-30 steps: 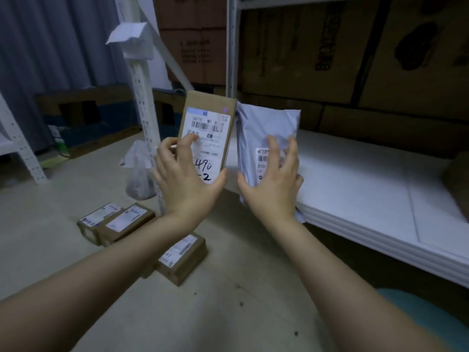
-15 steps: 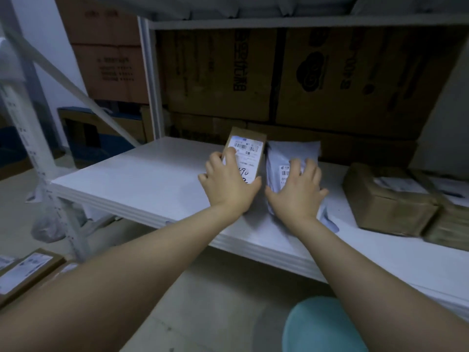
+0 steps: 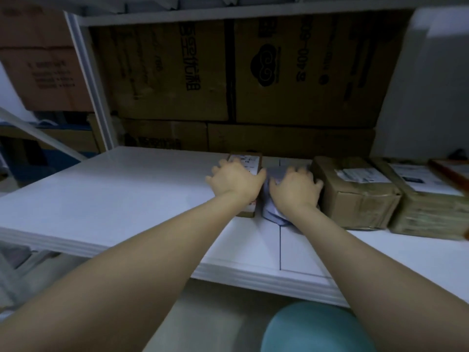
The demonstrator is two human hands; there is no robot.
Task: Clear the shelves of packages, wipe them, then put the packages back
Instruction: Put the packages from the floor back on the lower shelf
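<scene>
A flat brown cardboard package with a white label lies on the white shelf board. My left hand lies over it, fingers at its left edge and thumb along its right edge. Right beside it lies a pale grey plastic mailer. My right hand covers the mailer, thumb on its left side, fingertips close to the neighbouring box. Both packages are mostly hidden under my hands.
Two taped cardboard boxes sit on the shelf just right of my right hand. Large cartons form the back wall. A white upright post stands at the left. A teal round object is below the shelf edge.
Both hands carried the upright packages from the shelf's left end further in and laid them flat, side by side, next to the taped boxes.
</scene>
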